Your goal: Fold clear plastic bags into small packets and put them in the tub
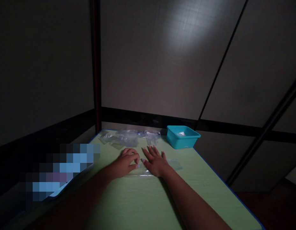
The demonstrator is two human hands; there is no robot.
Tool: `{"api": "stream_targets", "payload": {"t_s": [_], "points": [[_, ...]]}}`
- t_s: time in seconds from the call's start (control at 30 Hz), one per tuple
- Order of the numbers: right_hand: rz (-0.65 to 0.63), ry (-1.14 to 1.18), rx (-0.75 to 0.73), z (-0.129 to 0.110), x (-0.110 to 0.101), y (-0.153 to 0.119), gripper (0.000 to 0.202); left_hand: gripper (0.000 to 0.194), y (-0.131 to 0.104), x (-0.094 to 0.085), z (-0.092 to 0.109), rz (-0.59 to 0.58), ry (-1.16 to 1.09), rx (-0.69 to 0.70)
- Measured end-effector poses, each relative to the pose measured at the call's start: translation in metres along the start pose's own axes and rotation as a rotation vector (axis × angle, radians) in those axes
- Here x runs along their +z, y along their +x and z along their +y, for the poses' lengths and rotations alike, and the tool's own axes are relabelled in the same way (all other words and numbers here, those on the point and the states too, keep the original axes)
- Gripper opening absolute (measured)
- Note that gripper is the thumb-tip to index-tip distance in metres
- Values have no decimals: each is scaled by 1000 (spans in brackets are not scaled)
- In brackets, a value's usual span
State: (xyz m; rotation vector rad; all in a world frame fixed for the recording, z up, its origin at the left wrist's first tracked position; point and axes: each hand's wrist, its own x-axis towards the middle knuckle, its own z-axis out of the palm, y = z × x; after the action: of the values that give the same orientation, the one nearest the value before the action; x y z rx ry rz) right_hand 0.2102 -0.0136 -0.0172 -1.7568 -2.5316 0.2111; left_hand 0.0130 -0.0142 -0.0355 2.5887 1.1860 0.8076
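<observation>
A clear plastic bag lies flat on the light green table. My right hand rests on the bag with its fingers spread, palm down. Just left of it, my left hand is at the bag's left end, fingers curled and the thumb close to the index finger. Whether that hand pinches the bag's edge is too small to tell. Beyond both hands, several crumpled clear plastic bags lie along the table's far edge.
A turquoise basket stands at the far right corner, with something pale inside. At the left edge is a pixelated bluish object. Dark-framed panels rise behind the table.
</observation>
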Motion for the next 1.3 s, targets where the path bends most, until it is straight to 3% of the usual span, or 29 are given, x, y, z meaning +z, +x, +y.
{"api": "stream_targets", "payload": {"t_s": [0.4,0.57,1.1,1.3], "points": [[38,64,-15,2,2,1,53,31,-3,-4,-7,-117,21,-26],[31,64,-16,3,3,2,53,28,-3,-3,-12,-156,18,-40],[20,21,-28,3,2,1,60,33,-6,0,-22,-181,81,-98],[11,89,34,4,0,4,52,35,-6,-2,-20,-163,81,-98]]}}
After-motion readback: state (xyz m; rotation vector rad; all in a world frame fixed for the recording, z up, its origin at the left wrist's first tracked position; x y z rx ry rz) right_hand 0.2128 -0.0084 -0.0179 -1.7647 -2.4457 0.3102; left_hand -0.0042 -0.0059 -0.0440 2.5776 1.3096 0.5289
